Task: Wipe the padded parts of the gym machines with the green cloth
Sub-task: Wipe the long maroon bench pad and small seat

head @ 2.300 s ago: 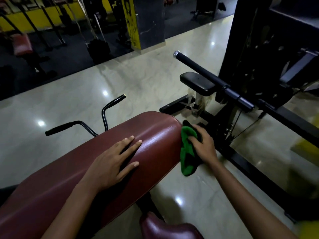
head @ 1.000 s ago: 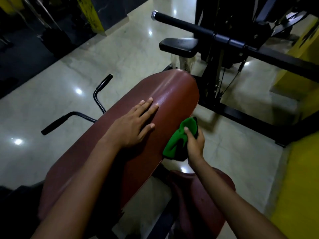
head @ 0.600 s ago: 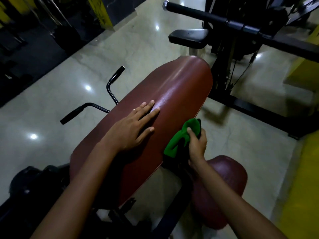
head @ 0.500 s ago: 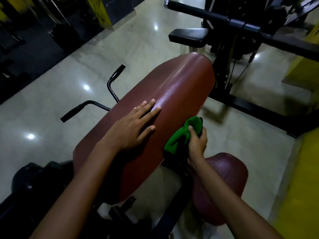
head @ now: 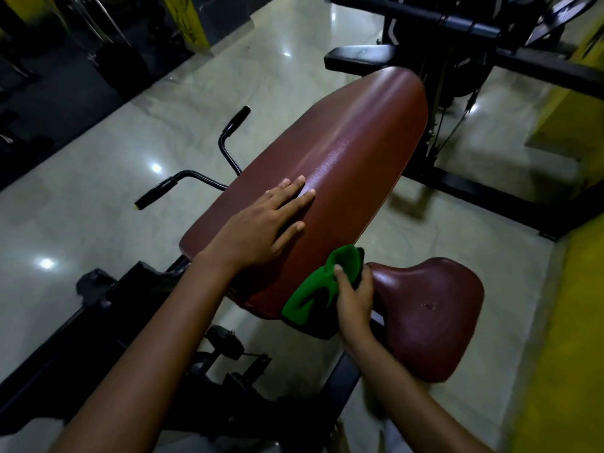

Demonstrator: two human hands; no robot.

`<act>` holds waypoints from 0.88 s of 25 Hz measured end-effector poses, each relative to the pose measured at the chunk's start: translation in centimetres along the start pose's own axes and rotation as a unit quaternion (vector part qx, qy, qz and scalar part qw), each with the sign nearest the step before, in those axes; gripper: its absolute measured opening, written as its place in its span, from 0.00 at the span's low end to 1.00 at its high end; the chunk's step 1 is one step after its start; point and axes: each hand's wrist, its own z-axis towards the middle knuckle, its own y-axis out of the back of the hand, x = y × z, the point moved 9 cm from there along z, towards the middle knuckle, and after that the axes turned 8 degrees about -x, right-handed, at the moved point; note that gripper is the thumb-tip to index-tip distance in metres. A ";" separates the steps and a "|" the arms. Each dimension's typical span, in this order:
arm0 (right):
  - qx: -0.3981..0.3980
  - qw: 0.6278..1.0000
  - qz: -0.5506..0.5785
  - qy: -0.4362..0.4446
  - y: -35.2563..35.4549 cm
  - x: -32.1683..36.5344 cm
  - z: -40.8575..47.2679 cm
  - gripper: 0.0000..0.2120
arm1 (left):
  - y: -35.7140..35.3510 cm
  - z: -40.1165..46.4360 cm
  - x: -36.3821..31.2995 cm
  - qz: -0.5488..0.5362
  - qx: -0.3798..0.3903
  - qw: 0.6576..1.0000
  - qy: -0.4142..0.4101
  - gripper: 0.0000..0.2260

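At frame centre the left hand (head: 261,233) lies flat, fingers straight, on the long maroon pad (head: 343,165). Lower right of it, the right hand (head: 354,297) fingers clench the green cloth (head: 313,289) against the pad's near edge, beside the small maroon seat (head: 428,308)

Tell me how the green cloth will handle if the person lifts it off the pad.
The green cloth looks soft and floppy: it bunches and folds in the right hand and drapes over the edge of the long maroon pad. It is probably light, since the thumb and fingers hold it. It is unlikely to slip out, though loose ends would dangle.
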 end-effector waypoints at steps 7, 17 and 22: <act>-0.077 0.967 -0.146 0.196 -0.1 6.8 1.4 0.25 | 1.4 -3.9 1.3 -0.034 -0.034 0.998 0.043 0.28; 0.057 0.818 -0.261 0.509 -3.6 17.4 6.2 0.31 | 1.8 -5.1 0.8 0.002 -0.127 0.977 0.171 0.25; 0.170 0.627 -0.334 0.682 -7.6 22.4 7.2 0.32 | 1.4 -4.6 -1.1 0.126 -0.210 0.928 0.281 0.20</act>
